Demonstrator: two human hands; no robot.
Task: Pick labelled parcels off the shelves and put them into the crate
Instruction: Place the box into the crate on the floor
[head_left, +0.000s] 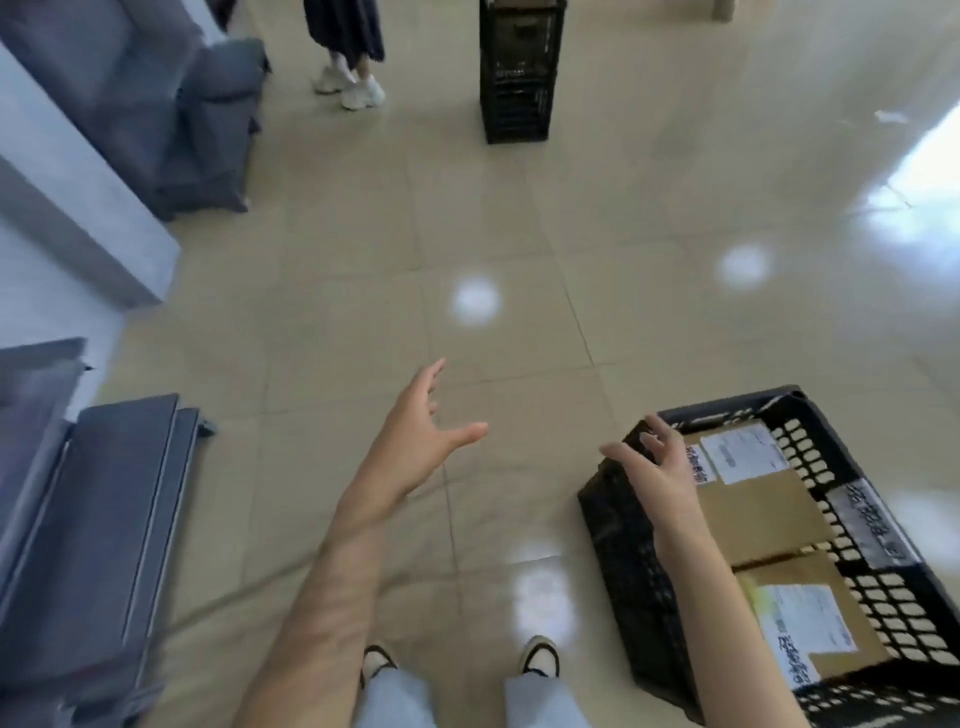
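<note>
Black crate (639, 551) of parcels (763, 512), glossy tiled floor (467, 234), grey shelves (114, 509)

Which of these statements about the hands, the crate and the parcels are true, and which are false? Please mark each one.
1. Both hands are empty. True: the left hand and the right hand hold nothing.
2. The crate at the right is empty. False: it holds labelled cardboard parcels.
3. The right hand is over the crate's near corner. True.
4. The left hand grips a parcel. False: it is open above the bare floor.
5. Another stack of black crates stands farther away. True.
</note>
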